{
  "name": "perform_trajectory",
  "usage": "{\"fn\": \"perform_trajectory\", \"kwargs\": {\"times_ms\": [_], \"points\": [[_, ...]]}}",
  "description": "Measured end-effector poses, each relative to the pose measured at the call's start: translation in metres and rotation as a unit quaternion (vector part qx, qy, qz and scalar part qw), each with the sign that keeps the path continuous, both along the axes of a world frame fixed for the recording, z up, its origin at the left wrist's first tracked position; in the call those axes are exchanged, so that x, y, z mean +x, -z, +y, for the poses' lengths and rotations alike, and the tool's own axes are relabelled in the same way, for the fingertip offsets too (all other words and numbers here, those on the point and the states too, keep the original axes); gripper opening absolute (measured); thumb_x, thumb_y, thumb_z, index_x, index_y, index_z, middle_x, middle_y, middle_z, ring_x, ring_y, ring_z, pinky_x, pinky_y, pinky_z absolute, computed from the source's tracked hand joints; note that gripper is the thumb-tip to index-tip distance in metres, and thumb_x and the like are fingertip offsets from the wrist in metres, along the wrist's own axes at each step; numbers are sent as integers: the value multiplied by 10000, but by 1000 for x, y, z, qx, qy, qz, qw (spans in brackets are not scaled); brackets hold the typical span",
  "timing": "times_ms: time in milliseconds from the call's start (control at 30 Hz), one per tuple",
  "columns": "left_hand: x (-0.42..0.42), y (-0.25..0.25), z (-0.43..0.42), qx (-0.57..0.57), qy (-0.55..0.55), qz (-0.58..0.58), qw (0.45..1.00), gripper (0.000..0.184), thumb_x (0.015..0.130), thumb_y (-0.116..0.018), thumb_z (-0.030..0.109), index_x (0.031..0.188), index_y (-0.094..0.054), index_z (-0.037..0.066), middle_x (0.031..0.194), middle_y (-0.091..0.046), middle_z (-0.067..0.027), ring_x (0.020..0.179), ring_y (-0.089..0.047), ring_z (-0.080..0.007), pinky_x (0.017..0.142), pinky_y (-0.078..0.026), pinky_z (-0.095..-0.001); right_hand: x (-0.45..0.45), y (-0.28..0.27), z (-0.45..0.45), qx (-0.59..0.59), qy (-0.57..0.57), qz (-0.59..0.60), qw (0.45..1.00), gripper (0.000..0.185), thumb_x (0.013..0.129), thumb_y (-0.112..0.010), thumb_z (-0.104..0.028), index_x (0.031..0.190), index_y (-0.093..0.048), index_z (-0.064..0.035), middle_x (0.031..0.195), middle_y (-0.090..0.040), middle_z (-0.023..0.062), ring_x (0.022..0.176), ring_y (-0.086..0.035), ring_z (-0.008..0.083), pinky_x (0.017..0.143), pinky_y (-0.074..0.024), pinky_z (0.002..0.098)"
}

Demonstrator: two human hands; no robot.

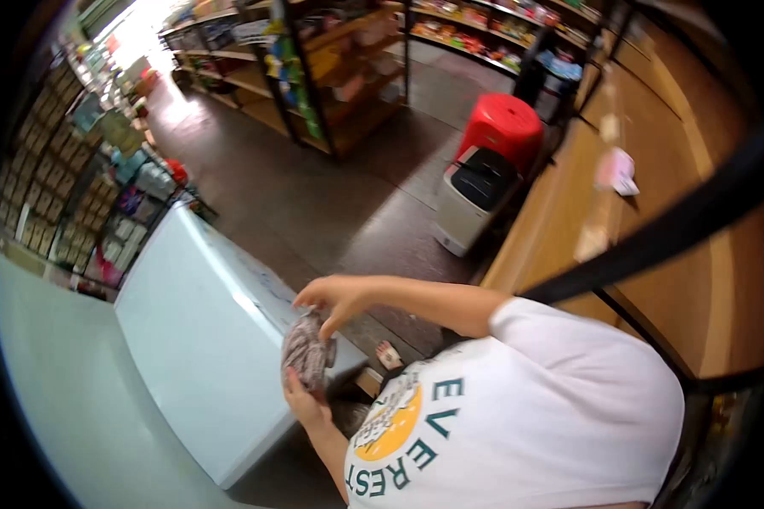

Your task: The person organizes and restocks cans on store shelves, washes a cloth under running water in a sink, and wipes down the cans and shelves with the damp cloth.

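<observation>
A brown, mottled bundle (307, 352), like a crinkled bag with its contents hidden, is held between my two hands in front of me. My right hand (335, 301) curves over its upper end, thumb and fingers gripping around the top. From below, my left hand (307, 403) holds the lower end with its fingers against the side. The bundle is close to the edge of a large white cabinet, possibly a freezer (204, 339); whether it touches is unclear.
Left of me stand shelves of boxes (51, 178). Wooden goods shelves (348, 127) are ahead. A red plastic stool (501, 123) and a grey bin with a black lid (475, 199) are beside the wooden shelving (543, 204) to my right. Dark floor (314, 204) lies between.
</observation>
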State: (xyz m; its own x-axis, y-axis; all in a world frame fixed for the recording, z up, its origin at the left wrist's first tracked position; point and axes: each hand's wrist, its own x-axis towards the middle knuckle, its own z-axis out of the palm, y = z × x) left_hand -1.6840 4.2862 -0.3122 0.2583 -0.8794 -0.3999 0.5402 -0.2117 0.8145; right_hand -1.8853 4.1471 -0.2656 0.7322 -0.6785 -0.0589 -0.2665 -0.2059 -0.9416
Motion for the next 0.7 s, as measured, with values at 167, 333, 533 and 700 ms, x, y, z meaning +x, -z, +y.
{"fn": "perform_trajectory", "kwargs": {"times_ms": [167, 333, 533, 700], "points": [[15, -16, -103, -45, 45, 20, 998, 390, 927, -458, 271, 1174, -460, -32, 1121, -548, -139, 958, -582, -236, 777, -502, -325, -64, -12, -78, 328, 215, -485, 782, 658, 847, -433, -567, 1280, -373, -75, 1252, -425, 236, 1119, -495, 293, 921, -421, 422], [17, -28, -203, -14, 107, -20, 994, 393, 944, -394, 346, 1151, -490, 26, 1037, -593, -76, 838, -603, -163, 631, -499, -262, -77, -37, -123, 359, 243, -618, 656, 754, 834, -338, -657, 1324, -303, -85, 1314, -315, 301, 1234, -343, 395, 971, -372, 468], [0, 5, -304, 22, 116, -13, 993, 375, 947, -391, 313, 1208, -453, 52, 1098, -576, -67, 942, -586, -182, 627, -518, -285, -83, -29, -236, 383, 179, -602, 677, 695, 863, -352, -591, 1342, -319, -88, 1354, -317, 258, 1253, -337, 370, 1006, -331, 455], [-22, 57, -407, 3, 109, -64, 992, 356, 943, -416, 245, 1222, -458, 27, 1118, -572, -97, 1004, -560, -183, 751, -490, -299, -105, 29, -379, 332, 226, -323, 857, 508, 871, -488, -441, 1213, -452, -68, 1037, -605, 132, 917, -602, 241, 824, -475, 365]]}}
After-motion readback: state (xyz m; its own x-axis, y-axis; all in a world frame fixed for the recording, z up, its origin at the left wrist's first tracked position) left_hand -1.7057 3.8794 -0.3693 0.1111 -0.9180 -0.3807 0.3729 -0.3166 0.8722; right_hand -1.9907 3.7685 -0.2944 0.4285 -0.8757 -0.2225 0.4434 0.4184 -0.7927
